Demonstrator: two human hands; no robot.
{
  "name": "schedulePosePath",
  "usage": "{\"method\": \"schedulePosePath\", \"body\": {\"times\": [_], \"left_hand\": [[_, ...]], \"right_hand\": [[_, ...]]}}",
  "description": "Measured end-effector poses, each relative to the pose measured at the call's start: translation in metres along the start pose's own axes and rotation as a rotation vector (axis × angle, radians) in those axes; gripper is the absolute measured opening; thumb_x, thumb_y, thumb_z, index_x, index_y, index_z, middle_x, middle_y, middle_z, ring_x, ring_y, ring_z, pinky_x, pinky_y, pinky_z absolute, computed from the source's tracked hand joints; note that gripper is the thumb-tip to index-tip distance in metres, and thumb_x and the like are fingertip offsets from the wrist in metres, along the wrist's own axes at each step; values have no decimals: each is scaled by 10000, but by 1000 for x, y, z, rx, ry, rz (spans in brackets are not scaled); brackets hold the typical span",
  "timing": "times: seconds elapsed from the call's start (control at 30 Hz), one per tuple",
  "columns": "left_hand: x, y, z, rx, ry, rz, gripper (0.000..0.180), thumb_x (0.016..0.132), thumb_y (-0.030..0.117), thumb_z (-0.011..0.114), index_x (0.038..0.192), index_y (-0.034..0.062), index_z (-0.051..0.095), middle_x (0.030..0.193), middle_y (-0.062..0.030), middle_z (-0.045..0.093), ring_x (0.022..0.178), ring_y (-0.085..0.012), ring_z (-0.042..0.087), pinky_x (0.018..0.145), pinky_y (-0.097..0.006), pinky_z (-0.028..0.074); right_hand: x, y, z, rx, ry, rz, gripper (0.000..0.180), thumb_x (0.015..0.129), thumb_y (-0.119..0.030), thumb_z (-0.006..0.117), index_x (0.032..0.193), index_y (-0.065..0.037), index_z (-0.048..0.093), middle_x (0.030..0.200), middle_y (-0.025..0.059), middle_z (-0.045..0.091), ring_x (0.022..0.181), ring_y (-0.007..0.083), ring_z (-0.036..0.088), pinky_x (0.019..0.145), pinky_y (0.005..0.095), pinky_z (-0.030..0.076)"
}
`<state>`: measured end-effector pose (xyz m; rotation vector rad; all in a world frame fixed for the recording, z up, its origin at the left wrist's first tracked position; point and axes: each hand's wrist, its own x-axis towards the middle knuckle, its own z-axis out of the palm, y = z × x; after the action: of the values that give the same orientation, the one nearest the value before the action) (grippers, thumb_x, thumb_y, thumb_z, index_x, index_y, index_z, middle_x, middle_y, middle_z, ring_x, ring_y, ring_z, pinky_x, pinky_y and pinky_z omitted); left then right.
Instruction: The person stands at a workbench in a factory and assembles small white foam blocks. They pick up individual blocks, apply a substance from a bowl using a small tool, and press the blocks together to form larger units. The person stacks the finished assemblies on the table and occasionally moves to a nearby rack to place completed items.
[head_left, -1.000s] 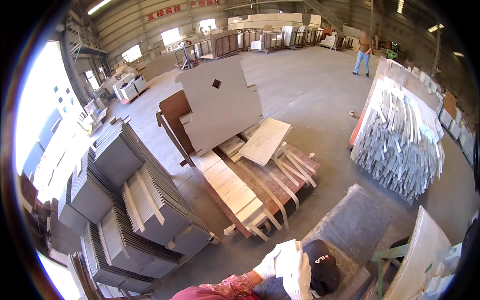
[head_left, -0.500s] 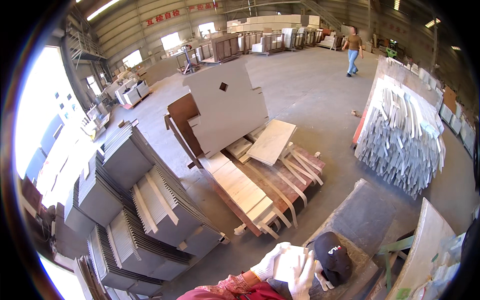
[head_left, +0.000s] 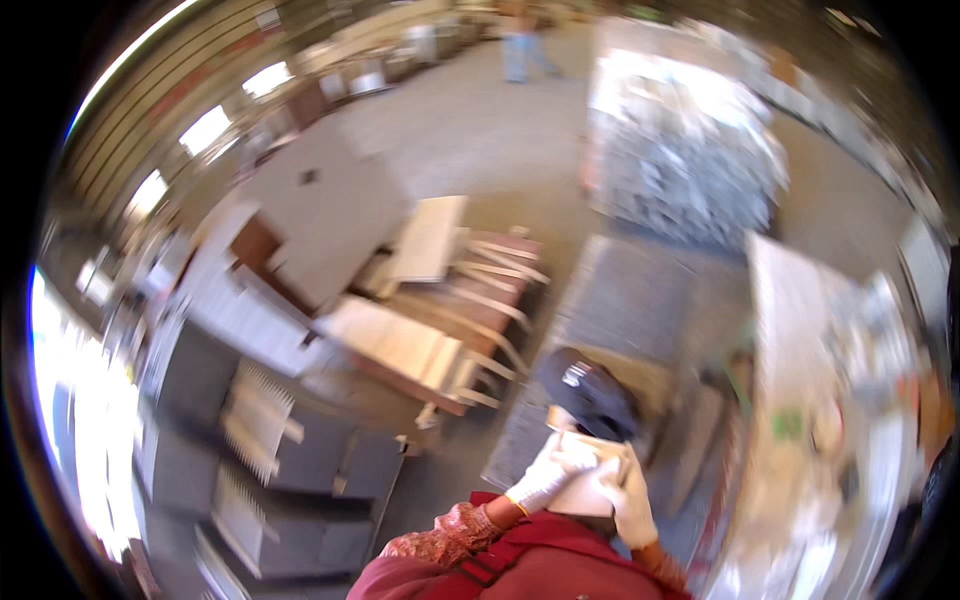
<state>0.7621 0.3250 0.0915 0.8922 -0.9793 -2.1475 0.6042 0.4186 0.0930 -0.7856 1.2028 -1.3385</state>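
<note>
Both my hands wear white gloves and are close to my body at the lower middle. My left hand [head_left: 548, 476] is closed on the left side of a small pale rectangular slab [head_left: 583, 497]. My right hand [head_left: 630, 502] grips the same slab from the right, its fingers reaching over the face. Motion blur hides the slab's exact kind and thickness. Just beyond the hands, a dark cap [head_left: 590, 393] lies on a grey bench [head_left: 625, 300].
Left of the bench, a brown pallet [head_left: 480, 300] carries pale slabs and strips. Stacked grey panels [head_left: 370, 465] stand at the lower left. A bundle of whitish strips [head_left: 680, 150] is at the back right; a long pale board [head_left: 790, 350] is nearer. A person [head_left: 520, 45] walks far off.
The view has swung to the right, so the pallet and strip bundle appear further left and the long board shows more. Both hands keep hold of the slab.
</note>
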Motion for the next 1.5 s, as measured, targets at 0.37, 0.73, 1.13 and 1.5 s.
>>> {"method": "schedulePosePath", "body": {"times": [0.37,0.73,1.13,1.5], "left_hand": [[26,-208,254,462,-869,-39,907,661,409,941,1302,12,436,1149,-68,601,1046,-152,604,894,-302,519],[-32,-381,349,615,-1464,-137,724,670,90,918,1272,39,519,1146,-82,602,1024,-163,594,868,-329,525],[-40,-428,365,609,-1605,45,705,685,114,890,1277,29,517,1264,-128,567,1140,-278,577,938,-361,490],[-42,-389,397,668,-1645,-249,601,741,224,846,1229,74,529,1109,-69,658,967,-233,646,869,-371,528]], "right_hand": [[-254,10,-237,-241,730,-60,696,729,-214,884,1272,-10,501,1223,101,625,1128,158,589,963,329,484],[-429,66,-252,-394,1353,136,711,667,-21,829,1298,-37,502,1194,111,636,1093,234,633,927,363,525],[-445,183,-251,28,1531,71,737,721,4,805,1360,-37,440,1233,140,620,1128,238,628,970,373,521],[-450,165,-263,-250,1545,-33,613,821,-88,760,1352,-2,466,1280,141,613,1122,212,624,939,325,526]]}}
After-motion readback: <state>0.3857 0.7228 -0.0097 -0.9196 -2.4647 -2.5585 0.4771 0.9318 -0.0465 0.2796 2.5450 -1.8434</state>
